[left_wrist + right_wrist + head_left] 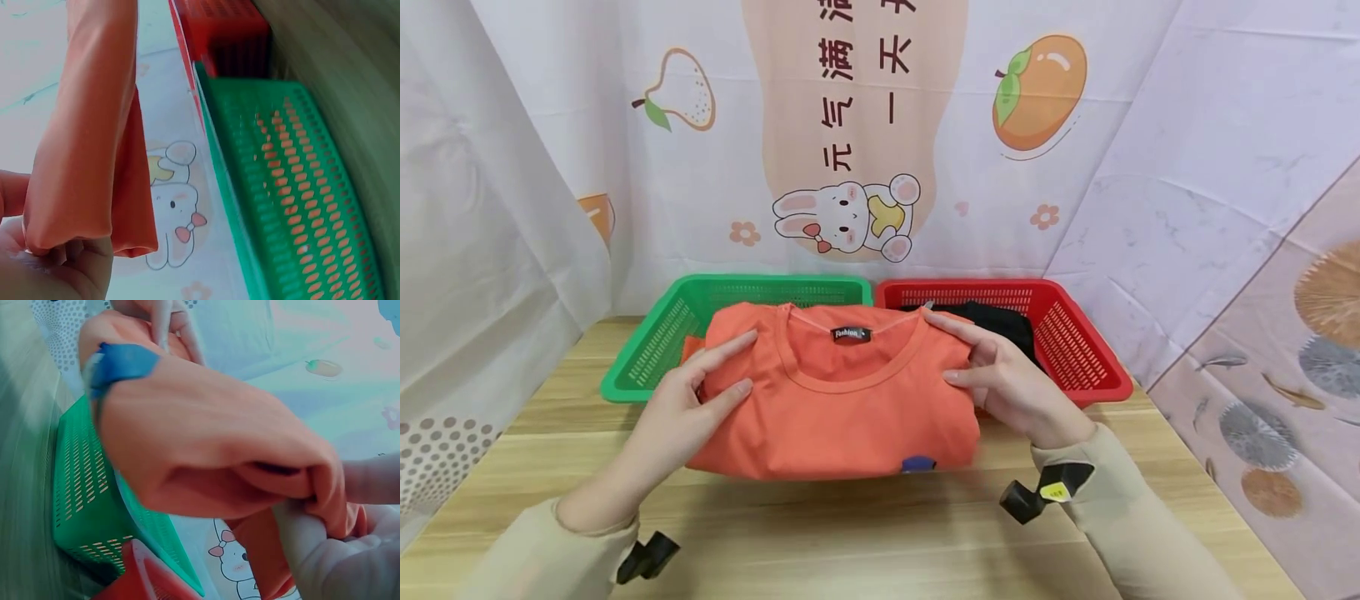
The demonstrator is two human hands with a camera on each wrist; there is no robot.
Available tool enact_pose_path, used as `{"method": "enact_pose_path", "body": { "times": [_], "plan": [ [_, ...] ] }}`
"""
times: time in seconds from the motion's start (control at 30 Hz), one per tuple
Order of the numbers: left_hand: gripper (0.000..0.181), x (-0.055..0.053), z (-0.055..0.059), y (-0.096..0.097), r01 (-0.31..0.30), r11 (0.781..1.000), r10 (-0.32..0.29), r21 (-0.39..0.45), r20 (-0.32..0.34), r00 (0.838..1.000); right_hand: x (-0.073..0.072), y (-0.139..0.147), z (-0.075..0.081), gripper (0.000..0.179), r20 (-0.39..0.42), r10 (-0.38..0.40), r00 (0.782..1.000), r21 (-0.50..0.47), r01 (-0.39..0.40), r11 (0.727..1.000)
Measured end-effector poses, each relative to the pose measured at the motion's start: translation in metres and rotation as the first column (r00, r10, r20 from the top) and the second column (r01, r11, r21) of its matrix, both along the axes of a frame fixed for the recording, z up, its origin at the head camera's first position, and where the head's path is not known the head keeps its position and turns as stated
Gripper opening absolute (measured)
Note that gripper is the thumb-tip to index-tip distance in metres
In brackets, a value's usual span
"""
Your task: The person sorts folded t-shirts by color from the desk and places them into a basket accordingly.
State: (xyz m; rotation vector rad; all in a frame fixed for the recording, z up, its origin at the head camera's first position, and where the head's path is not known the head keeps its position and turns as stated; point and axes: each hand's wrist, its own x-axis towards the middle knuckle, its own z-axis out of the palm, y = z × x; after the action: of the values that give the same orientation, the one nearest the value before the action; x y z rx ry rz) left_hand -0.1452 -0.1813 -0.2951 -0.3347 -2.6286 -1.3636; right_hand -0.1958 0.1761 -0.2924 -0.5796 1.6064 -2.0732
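Observation:
A folded orange T-shirt (850,425) is held up over the table in front of the baskets, its round neckline and black "Fashion" label facing up. The left hand (688,408) grips its left side, thumb on top; in the left wrist view the fingers curl under the fold of the shirt (81,144). At the opposite side, the right hand (1007,379) pinches the shirt near the shoulder. Its thumb presses into the bunched cloth (325,487) in the right wrist view. A blue patch (919,463) shows near the shirt's lower edge.
Behind the shirt stand a green basket (632,367) on the left and a red basket (1086,358) on the right, side by side. Orange cloth (692,345) shows in the green one, black cloth (1011,325) in the red one. A printed curtain (700,192) hangs behind the wooden table (820,542).

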Motion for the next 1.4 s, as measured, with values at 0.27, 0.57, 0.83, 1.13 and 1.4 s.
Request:
{"method": "enact_pose_path", "body": {
  "times": [0.27,0.57,0.83,1.13,1.4],
  "plan": [
    [0.055,-0.024,0.018,-0.012,-0.062,0.995,0.057,-0.082,-0.065,0.996,-0.028,-0.020,0.013,0.060,0.030,-0.164,0.986,0.023,0.164,0.986],
    [0.052,-0.061,0.016,-0.026,-0.118,0.991,0.111,-0.070,-0.095,0.989,-0.060,-0.045,0.007,0.055,0.068,-0.349,0.935,0.047,0.346,0.937],
    [0.052,-0.090,0.010,-0.050,-0.170,0.981,0.165,-0.090,-0.059,0.985,-0.090,-0.078,-0.007,0.046,0.140,-0.484,0.864,0.024,0.486,0.874],
    [0.055,-0.115,-0.006,-0.067,-0.185,0.976,0.194,-0.114,0.077,0.978,-0.107,-0.106,-0.027,0.043,0.160,-0.530,0.833,0.085,0.524,0.848],
    [0.056,-0.122,-0.012,-0.074,-0.229,0.964,0.244,-0.135,0.109,0.964,-0.110,-0.119,-0.032,0.039,0.100,-0.556,0.825,0.171,0.536,0.827]
  ]
}}
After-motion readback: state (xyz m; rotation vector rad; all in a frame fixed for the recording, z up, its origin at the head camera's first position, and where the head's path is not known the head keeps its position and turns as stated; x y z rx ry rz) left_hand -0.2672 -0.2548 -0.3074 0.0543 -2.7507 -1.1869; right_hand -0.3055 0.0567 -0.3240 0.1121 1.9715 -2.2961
